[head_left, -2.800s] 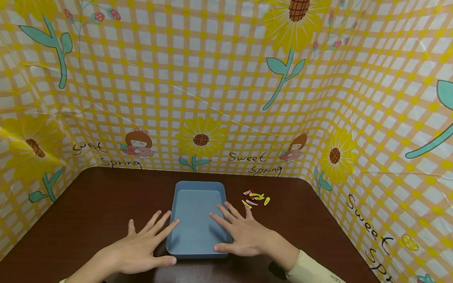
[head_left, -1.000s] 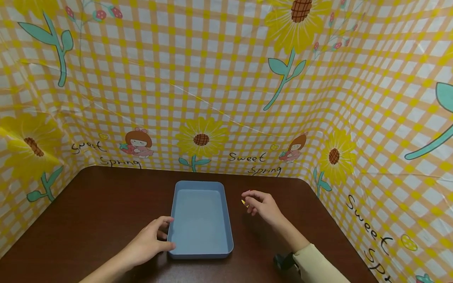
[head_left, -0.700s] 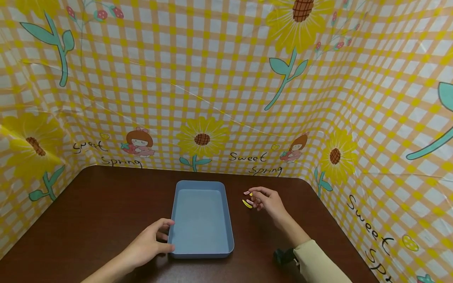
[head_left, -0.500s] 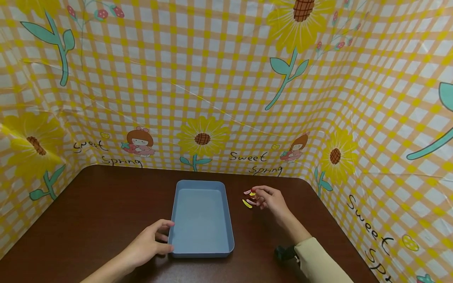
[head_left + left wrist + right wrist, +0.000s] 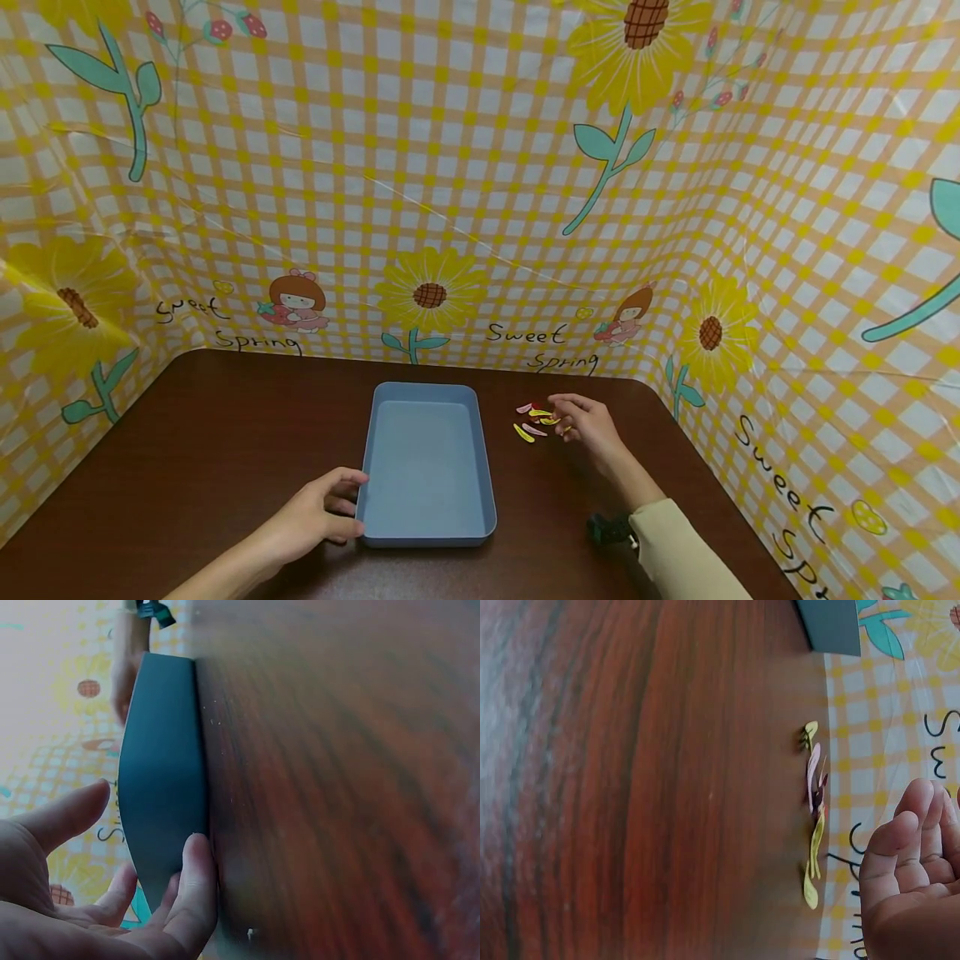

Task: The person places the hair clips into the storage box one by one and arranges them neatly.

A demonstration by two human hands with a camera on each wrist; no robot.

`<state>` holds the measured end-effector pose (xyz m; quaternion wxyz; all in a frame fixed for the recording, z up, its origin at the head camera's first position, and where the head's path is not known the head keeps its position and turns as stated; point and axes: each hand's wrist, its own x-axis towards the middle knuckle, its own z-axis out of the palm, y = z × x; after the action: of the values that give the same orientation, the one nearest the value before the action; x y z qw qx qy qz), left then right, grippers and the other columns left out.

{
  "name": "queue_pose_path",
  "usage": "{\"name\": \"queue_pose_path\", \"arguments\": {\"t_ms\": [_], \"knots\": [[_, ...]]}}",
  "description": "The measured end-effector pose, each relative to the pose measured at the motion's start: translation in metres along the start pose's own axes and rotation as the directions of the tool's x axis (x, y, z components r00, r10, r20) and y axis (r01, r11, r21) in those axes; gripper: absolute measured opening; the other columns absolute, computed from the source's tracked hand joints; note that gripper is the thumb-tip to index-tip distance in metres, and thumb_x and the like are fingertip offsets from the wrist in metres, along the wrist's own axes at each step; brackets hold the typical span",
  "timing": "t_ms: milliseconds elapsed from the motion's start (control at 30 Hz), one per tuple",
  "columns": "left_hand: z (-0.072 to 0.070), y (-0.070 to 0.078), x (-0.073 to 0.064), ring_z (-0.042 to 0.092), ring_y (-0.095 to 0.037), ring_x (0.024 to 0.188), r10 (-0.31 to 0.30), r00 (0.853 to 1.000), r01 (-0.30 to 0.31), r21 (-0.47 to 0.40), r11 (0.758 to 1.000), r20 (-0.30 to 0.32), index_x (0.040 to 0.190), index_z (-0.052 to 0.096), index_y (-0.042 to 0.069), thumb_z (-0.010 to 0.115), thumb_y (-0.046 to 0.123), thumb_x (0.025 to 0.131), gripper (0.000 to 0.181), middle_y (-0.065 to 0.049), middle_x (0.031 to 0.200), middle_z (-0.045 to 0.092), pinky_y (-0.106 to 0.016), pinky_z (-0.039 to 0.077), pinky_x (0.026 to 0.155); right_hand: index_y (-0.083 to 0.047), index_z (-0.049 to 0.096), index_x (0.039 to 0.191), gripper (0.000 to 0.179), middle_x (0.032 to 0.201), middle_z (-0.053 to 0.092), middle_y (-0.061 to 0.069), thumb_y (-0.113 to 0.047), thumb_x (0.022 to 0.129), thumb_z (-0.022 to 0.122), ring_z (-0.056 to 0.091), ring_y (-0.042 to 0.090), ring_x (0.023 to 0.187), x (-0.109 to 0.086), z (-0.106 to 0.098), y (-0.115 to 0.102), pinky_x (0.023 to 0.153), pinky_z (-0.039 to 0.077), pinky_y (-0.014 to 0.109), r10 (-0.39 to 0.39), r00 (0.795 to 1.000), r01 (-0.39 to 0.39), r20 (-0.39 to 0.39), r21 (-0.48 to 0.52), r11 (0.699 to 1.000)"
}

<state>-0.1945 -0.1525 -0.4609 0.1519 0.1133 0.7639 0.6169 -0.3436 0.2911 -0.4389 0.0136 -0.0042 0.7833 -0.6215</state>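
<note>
A pale blue rectangular tray (image 5: 427,467) lies on the table with nothing in it. My left hand (image 5: 311,512) rests at its left side, fingers loosely bent against the outer wall (image 5: 161,750), the thumb apart from it in the left wrist view. To the tray's right is a small group of snap hair clips, among them a yellow clip (image 5: 523,433), a pink clip (image 5: 534,430) and a bit of red. My right hand (image 5: 591,423) hovers at the right edge of this group, fingers loosely bent and holding nothing, partly covering a yellow clip (image 5: 810,891).
The dark brown wooden table (image 5: 247,425) is enclosed at the back and sides by a yellow checked cloth (image 5: 480,167) with sunflowers. A dark device (image 5: 609,529) is strapped at the right wrist, beside a beige sleeve (image 5: 682,546).
From spread over the tray, my left hand has gone to its left wall. My right hand has moved to the clips, then drifted right, uncovering more of them.
</note>
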Motion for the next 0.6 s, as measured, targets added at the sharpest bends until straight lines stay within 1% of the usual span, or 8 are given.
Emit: {"name": "queue_pose_path", "arguments": {"t_ms": [133,233,367,467,600], "knots": [[-0.002,-0.003,0.002,0.059,-0.025,0.103,-0.001,1.000,0.001,-0.002,1.000,0.010,0.140,0.047,0.002,0.078,0.010,0.085,0.063,-0.023,0.132,0.052,-0.040,0.055,0.076,0.000,0.064,0.126,0.035,0.091,0.066,0.009,-0.027,0.104,0.057,0.062,0.015,0.069,0.001,-0.004,0.003,0.063,0.052,0.032,0.003,1.000,-0.003,0.007,0.025,1.000],[-0.002,-0.003,0.002,0.059,-0.027,0.105,0.019,1.000,-0.019,0.012,1.000,0.015,0.140,0.047,0.002,0.078,0.011,0.085,0.063,-0.023,0.132,0.054,-0.040,0.055,0.075,-0.001,0.063,0.127,0.035,0.089,0.066,0.006,-0.027,0.104,0.057,0.062,0.015,0.069,0.002,-0.007,0.005,0.061,0.051,0.030,0.008,1.000,-0.009,0.008,0.043,0.999],[-0.003,-0.003,0.002,0.058,-0.028,0.106,0.042,0.999,-0.043,0.070,0.997,0.014,0.138,0.049,0.003,0.081,0.012,0.083,0.064,-0.023,0.132,0.054,-0.040,0.054,0.075,-0.002,0.064,0.126,0.036,0.088,0.066,0.004,-0.030,0.104,0.058,0.062,0.016,0.069,0.004,-0.011,0.008,0.059,0.049,0.028,0.024,1.000,-0.024,0.001,0.055,0.998],[-0.003,-0.003,0.002,0.057,-0.027,0.107,0.041,0.999,-0.042,0.116,0.992,0.011,0.138,0.050,0.005,0.083,0.014,0.081,0.066,-0.021,0.134,0.054,-0.038,0.051,0.077,-0.004,0.065,0.125,0.035,0.089,0.066,0.004,-0.031,0.103,0.059,0.060,0.015,0.067,0.005,-0.013,0.010,0.058,0.048,0.028,0.042,0.999,-0.041,-0.011,0.067,0.997],[-0.003,-0.004,0.002,0.057,-0.028,0.108,0.056,0.998,-0.058,0.131,0.990,0.015,0.137,0.051,0.004,0.084,0.013,0.080,0.066,-0.022,0.135,0.053,-0.038,0.050,0.078,-0.005,0.065,0.124,0.034,0.090,0.065,0.006,-0.030,0.103,0.059,0.057,0.014,0.064,0.006,-0.017,0.012,0.057,0.045,0.028,0.059,0.998,-0.057,-0.020,0.084,0.995]]}}
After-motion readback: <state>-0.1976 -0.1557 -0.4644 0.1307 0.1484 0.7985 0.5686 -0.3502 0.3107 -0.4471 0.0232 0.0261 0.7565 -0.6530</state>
